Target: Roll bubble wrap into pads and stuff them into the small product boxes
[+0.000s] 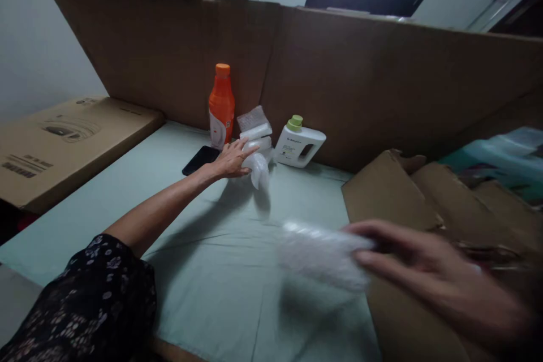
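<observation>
Holding bubble wrap [324, 254] crosswise, right hand [428, 277].

Orange bottle [221, 103]; white jug [298, 147], green cap; black floral sleeve [91, 300].

Print on the white jug [299, 146] and flat carton [63, 141] is illegible.

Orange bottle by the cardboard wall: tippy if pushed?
Probably. The orange bottle stands tall and narrow on soft cloth, so a high push would likely topple it. On its side, the round body would probably roll. How full it is cannot be seen.
</observation>
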Motion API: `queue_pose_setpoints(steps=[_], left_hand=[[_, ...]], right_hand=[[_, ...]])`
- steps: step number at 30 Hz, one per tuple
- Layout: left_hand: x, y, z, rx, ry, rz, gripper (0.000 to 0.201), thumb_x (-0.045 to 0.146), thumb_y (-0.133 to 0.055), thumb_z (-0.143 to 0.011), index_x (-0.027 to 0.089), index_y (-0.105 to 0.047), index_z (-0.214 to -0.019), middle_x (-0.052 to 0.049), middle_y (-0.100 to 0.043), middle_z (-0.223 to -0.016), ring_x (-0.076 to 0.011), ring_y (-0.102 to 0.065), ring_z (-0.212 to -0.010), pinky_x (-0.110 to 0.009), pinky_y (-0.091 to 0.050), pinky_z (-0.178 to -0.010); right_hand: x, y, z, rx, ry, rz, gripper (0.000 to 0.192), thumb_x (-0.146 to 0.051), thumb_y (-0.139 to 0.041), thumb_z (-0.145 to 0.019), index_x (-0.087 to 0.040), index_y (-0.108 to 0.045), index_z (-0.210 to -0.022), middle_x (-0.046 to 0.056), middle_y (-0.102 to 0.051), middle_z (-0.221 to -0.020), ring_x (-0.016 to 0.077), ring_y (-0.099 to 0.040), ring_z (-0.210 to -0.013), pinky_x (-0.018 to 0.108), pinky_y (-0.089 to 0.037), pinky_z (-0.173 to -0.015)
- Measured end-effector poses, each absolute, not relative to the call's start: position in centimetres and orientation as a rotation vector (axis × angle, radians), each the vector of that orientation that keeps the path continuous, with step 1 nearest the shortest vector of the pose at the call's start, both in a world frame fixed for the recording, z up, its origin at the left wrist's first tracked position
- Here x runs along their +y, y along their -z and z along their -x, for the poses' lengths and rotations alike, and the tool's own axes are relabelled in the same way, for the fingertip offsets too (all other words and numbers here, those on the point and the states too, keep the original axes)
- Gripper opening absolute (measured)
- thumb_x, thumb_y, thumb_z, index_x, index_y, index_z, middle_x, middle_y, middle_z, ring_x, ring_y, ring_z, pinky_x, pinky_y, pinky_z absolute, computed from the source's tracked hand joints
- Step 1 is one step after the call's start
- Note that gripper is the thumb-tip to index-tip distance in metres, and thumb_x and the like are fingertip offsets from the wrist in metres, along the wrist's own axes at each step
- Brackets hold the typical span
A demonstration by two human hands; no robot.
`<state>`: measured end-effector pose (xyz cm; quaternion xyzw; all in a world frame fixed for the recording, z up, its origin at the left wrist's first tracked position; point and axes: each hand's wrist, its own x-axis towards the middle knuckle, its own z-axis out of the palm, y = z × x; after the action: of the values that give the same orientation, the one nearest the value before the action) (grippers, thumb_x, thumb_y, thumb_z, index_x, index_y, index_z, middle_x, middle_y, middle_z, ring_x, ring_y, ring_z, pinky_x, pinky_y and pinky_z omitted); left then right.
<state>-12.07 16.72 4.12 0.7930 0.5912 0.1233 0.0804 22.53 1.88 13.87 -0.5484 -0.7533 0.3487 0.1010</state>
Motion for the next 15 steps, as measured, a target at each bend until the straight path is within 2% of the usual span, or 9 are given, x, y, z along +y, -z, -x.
queue_pose_setpoints(steps=[3, 6, 8, 11, 13, 15], left_hand=[[16.2, -2.2, 12.2, 1.744, -0.296, -2.386, 0.087, 0.045, -0.072, -0.085, 0.024, -0.028, -0.158, -0.023, -0.020, -0.166, -0.0432, -0.023, -0.151, -0.061, -0.025, -0.117], [16.4, -0.8, 11.6, 1.760, -0.285, -2.385, 0.081, 0.041, -0.068, -0.089, 0.019, -0.030, -0.158, -0.027, -0.025, -0.163, -0.0432, -0.032, -0.148, -0.060, -0.029, -0.115], [16.5, -0.3, 11.1, 1.768, -0.316, -2.379, 0.079, 0.035, -0.068, -0.090, 0.018, -0.030, -0.157, -0.029, -0.024, -0.162, -0.0437, -0.033, -0.147, -0.060, -0.029, -0.114], [15.5, -0.1, 11.1, 1.763, -0.374, -2.364, 0.092, 0.031, -0.074, -0.083, 0.018, -0.025, -0.159, -0.030, -0.015, -0.165, -0.0465, -0.025, -0.150, -0.064, -0.024, -0.115], [14.2, 0.0, 11.6, 1.724, -0.433, -2.397, 0.098, 0.034, -0.075, -0.080, 0.019, -0.021, -0.160, -0.028, -0.008, -0.167, -0.0450, -0.017, -0.153, -0.065, -0.017, -0.117], [12.9, 0.4, 12.1, 1.637, -0.505, -2.501, 0.094, 0.034, -0.075, -0.080, 0.021, -0.026, -0.159, -0.024, -0.007, -0.169, -0.0420, -0.013, -0.155, -0.064, -0.012, -0.120]], right_hand=[[0.2, -8.2, -15.6, -2.295, -1.556, 1.411, 0.015, -0.026, -0.063, -0.079, -0.023, -0.070, -0.092, 0.003, -0.071, -0.090, 0.0232, -0.065, -0.087, 0.032, -0.051, -0.075], [-0.1, -3.8, -11.0, -2.468, -1.694, 1.470, 0.026, -0.015, -0.065, -0.072, -0.017, -0.070, -0.097, 0.002, -0.069, -0.085, 0.0173, -0.061, -0.077, 0.026, -0.045, -0.067], [0.5, -3.2, -10.5, -2.648, -1.523, 1.518, 0.035, -0.019, -0.069, -0.074, -0.017, -0.069, -0.109, 0.004, -0.071, -0.091, 0.0187, -0.062, -0.082, 0.027, -0.045, -0.071], [2.6, -5.3, -11.4, -2.867, -1.102, 1.511, 0.029, -0.025, -0.064, -0.086, -0.018, -0.068, -0.114, 0.008, -0.073, -0.100, 0.0228, -0.065, -0.091, 0.032, -0.046, -0.080], [4.7, -7.1, -11.6, -2.974, -0.690, 1.481, 0.025, -0.021, -0.059, -0.090, -0.019, -0.068, -0.113, 0.010, -0.071, -0.108, 0.0239, -0.066, -0.093, 0.036, -0.047, -0.084], [7.3, -7.6, -11.1, -3.035, -0.242, 1.380, 0.029, -0.018, -0.059, -0.090, -0.020, -0.066, -0.118, 0.014, -0.064, -0.126, 0.0262, -0.065, -0.100, 0.039, -0.047, -0.087]])
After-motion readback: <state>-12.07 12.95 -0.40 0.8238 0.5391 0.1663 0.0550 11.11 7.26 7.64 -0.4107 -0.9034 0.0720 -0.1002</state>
